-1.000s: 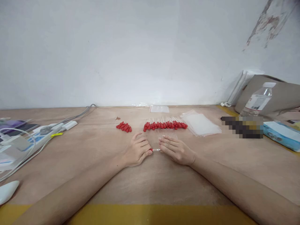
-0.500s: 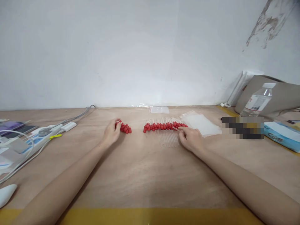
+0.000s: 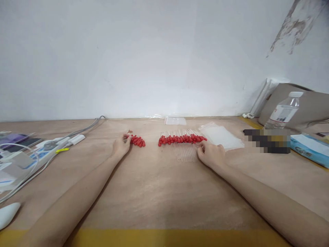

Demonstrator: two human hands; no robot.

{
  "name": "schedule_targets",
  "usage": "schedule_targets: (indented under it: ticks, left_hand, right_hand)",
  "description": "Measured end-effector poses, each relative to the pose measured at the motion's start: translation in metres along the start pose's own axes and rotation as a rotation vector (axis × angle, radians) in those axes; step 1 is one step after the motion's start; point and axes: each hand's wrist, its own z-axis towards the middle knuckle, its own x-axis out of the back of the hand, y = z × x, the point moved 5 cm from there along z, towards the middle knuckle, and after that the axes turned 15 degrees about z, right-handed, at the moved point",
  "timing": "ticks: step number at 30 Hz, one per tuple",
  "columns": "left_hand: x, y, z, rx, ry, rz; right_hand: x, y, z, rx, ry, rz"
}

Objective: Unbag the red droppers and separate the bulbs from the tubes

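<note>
My left hand (image 3: 121,144) rests at the left end of a small pile of red rubber bulbs (image 3: 138,141), thumb and fingers closed on one at its edge. In the middle of the table lies a row of thin clear tubes tipped with red bulbs (image 3: 182,139), their stems pointing toward the wall. Just in front of that row, bare thin clear tubes (image 3: 185,153) lie side by side. My right hand (image 3: 211,154) is at their right end, fingers pinched on a thin clear tube, which is mostly hidden by the fingers.
Clear plastic bags (image 3: 222,137) lie behind my right hand, with a smaller bag (image 3: 175,121) by the wall. On the right are a water bottle (image 3: 285,111) and a blue packet (image 3: 309,151). A power strip (image 3: 48,151) with cables and a white mouse (image 3: 9,214) are on the left.
My left fingers have shifted slightly down against the red pile. The clear tube in my right hand, which stuck out toward the red row, is now lower and mostly covered.
</note>
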Motion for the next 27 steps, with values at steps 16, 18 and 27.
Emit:
schedule_targets:
  ticks: [16,18,27]
  left_hand:
    - [0.039,0.034,-0.027,-0.287,0.389,0.000]
    - [0.041,0.063,-0.045,-0.492,0.381,0.034]
    - [0.009,0.136,-0.060,-0.785,0.104,0.153]
  right_hand:
    - [0.001,-0.007,-0.017,0.267,0.087,0.209]
    - [0.001,-0.008,-0.017,0.278,0.066,0.214]
    - [0.000,-0.011,-0.014,0.262,-0.004,0.178]
